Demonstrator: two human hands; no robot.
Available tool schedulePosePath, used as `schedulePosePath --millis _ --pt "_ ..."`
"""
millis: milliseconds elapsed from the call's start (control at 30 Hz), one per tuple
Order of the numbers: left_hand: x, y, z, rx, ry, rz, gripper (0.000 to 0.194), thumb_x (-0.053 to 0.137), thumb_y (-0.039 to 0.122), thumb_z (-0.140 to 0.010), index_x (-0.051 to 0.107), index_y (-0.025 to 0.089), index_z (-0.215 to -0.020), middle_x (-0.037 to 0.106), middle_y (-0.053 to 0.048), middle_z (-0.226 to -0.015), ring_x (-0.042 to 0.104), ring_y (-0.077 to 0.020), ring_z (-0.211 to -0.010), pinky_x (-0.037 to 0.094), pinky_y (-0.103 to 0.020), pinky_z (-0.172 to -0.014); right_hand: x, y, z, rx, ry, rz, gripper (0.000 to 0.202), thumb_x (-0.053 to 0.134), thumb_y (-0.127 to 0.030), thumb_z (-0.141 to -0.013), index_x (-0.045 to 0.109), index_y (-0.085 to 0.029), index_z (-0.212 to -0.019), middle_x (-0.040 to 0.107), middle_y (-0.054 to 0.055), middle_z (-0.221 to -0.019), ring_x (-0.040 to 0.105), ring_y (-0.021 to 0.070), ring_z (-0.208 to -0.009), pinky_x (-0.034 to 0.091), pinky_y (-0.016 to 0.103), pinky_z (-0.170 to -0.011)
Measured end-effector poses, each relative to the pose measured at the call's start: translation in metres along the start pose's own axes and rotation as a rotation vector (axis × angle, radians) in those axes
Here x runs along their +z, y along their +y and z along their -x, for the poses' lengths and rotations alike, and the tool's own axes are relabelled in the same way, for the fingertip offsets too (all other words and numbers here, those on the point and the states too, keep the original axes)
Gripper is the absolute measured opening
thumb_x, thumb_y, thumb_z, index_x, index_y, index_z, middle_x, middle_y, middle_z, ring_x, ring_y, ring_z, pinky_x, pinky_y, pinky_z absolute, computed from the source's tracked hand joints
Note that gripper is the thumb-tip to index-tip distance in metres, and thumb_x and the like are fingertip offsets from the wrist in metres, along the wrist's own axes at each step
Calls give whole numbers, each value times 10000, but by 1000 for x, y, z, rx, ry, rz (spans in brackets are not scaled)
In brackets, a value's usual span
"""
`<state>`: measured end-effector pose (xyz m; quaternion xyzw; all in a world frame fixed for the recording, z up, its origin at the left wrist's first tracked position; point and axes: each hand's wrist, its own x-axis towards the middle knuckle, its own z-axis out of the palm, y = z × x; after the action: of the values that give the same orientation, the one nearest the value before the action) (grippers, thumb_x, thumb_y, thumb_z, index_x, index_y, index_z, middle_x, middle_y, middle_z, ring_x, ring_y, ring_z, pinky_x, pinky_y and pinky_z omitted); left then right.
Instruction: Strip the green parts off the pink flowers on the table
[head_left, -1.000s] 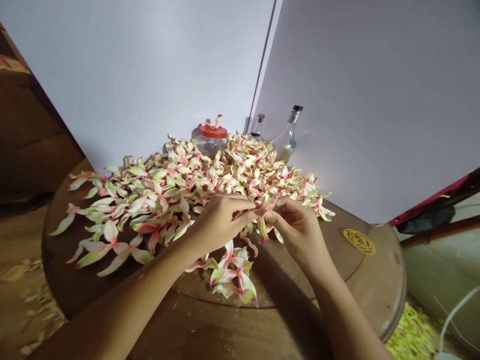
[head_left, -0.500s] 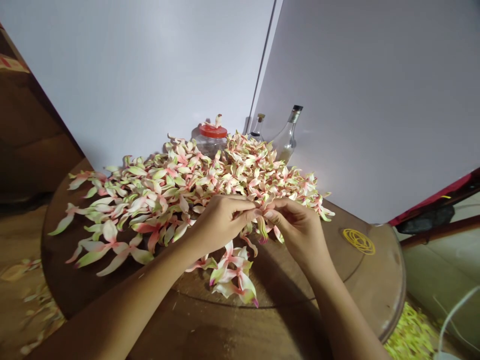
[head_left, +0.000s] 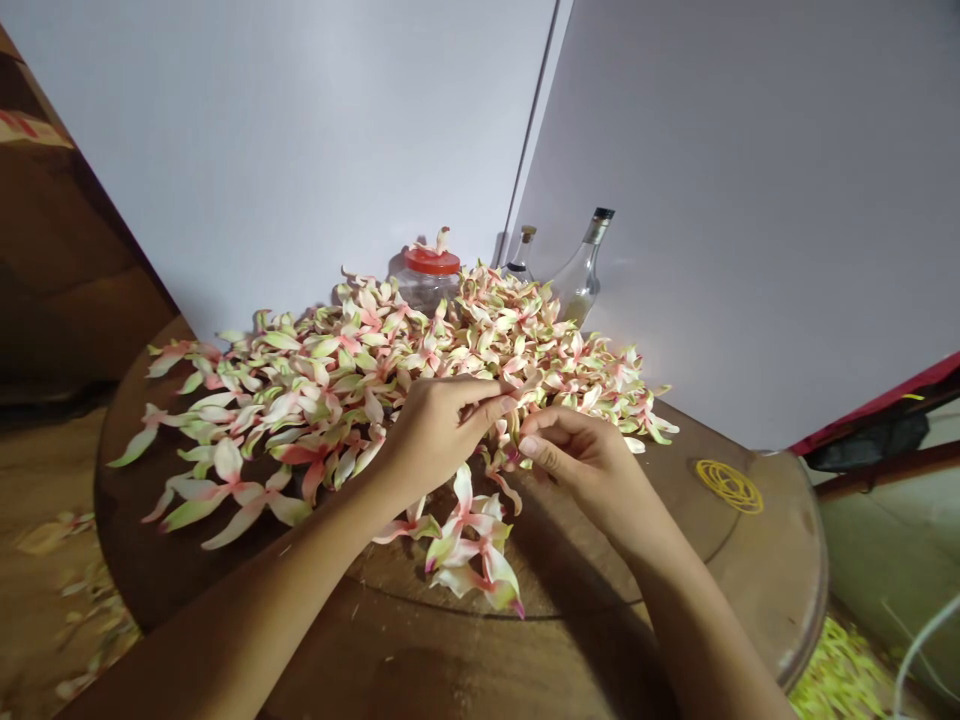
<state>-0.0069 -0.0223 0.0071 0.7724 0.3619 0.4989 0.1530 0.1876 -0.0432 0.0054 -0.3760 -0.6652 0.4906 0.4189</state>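
Above the front of the flower heap, my left hand (head_left: 442,425) pinches a pink and pale green flower (head_left: 504,437) between thumb and forefinger; its petals hang below the fingertips. My right hand (head_left: 581,455) is just to the right and slightly lower, fingers curled and thumb close to the forefinger. Whatever sits between those fingertips is too small to make out. Beneath the hands lies a small group of open flowers (head_left: 476,545), white and pink with green and magenta tips. Behind them spreads a large heap of similar flowers (head_left: 330,355).
The round wooden table (head_left: 420,660) carries yellow rubber bands (head_left: 729,486) at right. At the back stand a red-lidded jar (head_left: 433,262), a small corked bottle (head_left: 523,255) and a leaning glass bottle (head_left: 585,270) near the pale wall (head_left: 337,130). Yellow-green pieces (head_left: 840,675) lie below the table's right edge.
My hands, fingertips together before, have come slightly apart: the right has dropped a little away from the left. The whole view has shifted slightly.
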Motion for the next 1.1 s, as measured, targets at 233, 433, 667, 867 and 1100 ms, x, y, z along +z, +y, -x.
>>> schedulePosePath --millis 233,433,667,867,1100 --pt "2 -2 1 -6 17 64 262 619 281 -954 708 170 -735 642 2 -654 556 -104 -611 401 -239 -590 1 2 -2 -17 40 -10 244 757 -417 -856 677 -187 -843 649 -4 -713 534 88 -570 470 226 -533" --pt "3 -4 3 -20 43 76 207 622 310 -956 756 176 -873 743 -49 -829 659 -142 -742 473 -254 -662 3 -4 1 -39 31 107 207 691 -395 -916 691 -188 -905 676 1 -749 557 92 -602 452 224 -555" --pt "5 0 2 59 82 -38 312 613 193 -939 616 171 -628 573 9 -605 495 -106 -582 386 -254 -585 4 -7 4 -93 34 285 242 582 -405 -978 675 -186 -935 678 31 -825 585 140 -703 442 271 -638" --pt "9 -3 1 20 71 38 352 607 103 -893 539 175 -555 489 35 -539 405 -96 -527 340 -250 -543 1 -10 4 -109 11 257 246 592 -400 -962 656 -189 -854 644 16 -783 552 132 -688 426 266 -633" --pt "8 -4 1 -105 23 207 438 641 227 -906 485 161 -502 403 51 -498 358 -81 -518 291 -235 -509 0 -11 3 -131 21 207 243 614 -377 -947 653 -188 -800 617 6 -764 532 118 -678 415 261 -622"
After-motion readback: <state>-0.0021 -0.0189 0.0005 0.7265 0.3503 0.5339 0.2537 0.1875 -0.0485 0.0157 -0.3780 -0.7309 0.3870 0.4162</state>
